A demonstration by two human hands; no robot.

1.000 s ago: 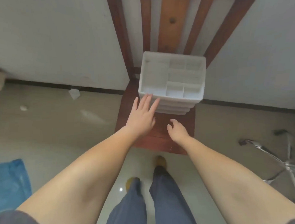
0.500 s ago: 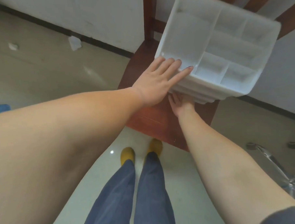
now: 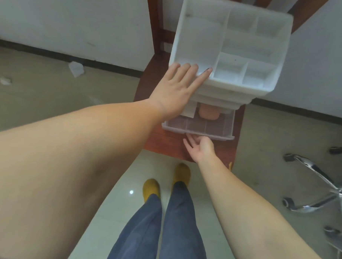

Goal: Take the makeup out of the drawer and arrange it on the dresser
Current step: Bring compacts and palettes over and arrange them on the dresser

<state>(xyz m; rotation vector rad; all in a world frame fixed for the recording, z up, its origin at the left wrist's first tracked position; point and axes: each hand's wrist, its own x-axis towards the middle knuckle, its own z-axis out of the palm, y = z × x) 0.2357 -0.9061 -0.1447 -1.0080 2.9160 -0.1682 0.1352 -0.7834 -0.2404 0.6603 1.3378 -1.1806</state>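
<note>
Bottom drawer (image 3: 200,127) now slid out from under the organizer (image 3: 231,48), my right hand (image 3: 201,147) with fingers hooked under its front lip, left hand (image 3: 176,90) flat bracing the organizer's front, sponge (image 3: 208,113) exposed inside drawer, ready to grab.

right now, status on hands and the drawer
Left hand flat on organizer rim. Right hand at bottom drawer front; drawer open. Peach sponge inside.
</note>
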